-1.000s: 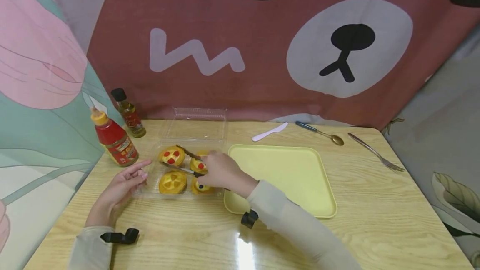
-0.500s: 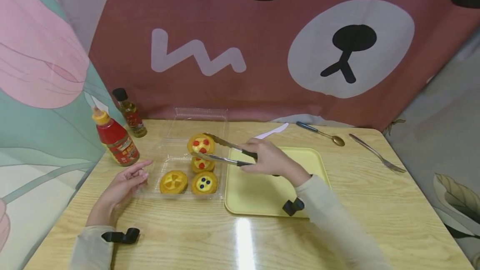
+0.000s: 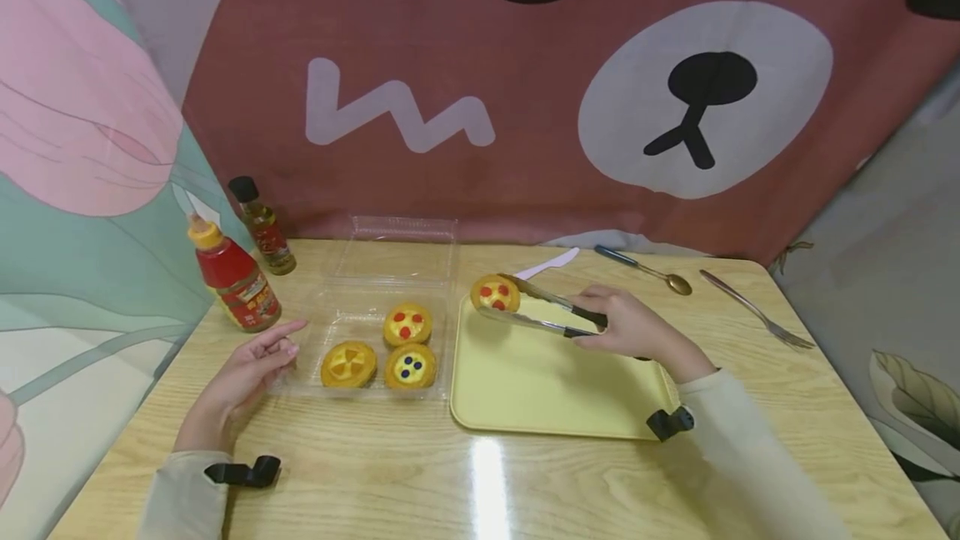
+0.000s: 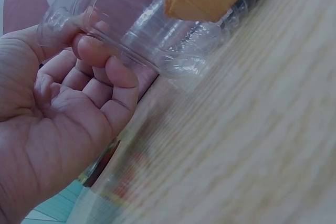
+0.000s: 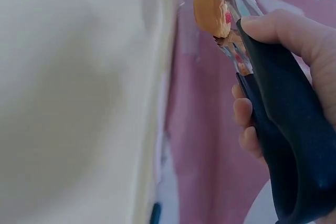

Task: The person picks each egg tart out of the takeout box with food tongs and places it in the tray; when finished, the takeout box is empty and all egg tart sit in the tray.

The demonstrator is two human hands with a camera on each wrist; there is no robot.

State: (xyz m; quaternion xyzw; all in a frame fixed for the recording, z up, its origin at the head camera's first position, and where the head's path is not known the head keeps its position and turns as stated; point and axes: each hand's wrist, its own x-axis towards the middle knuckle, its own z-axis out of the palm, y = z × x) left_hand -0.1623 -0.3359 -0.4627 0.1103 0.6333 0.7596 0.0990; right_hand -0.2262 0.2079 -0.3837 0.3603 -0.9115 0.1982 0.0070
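Note:
My right hand (image 3: 630, 325) grips a pair of metal tongs (image 5: 283, 103) by their black handles. Between the tong tips an egg tart (image 3: 495, 293) with red dots hangs over the upper left corner of the yellow tray (image 3: 555, 407). At the left, my left hand (image 4: 68, 93) pinches the rim of a clear plastic container (image 3: 330, 315), its lid folded back. Inside are a tart with red dots (image 3: 407, 325), a tart with blue dots (image 3: 410, 367) and a tart with orange wedges (image 3: 348, 364).
Behind my left hand stand a red sauce bottle (image 3: 236, 286) and a small oil bottle (image 3: 264, 227). Along the table's back lie a pink knife (image 3: 551, 262), a spoon (image 3: 645, 268) and a fork (image 3: 753, 308). A printed cloth (image 3: 525, 148) hangs behind the table.
My right hand has lifted the red-dotted tart from the container's back left with the tongs and carried it right, over the tray's corner. The left hand has stayed at the container.

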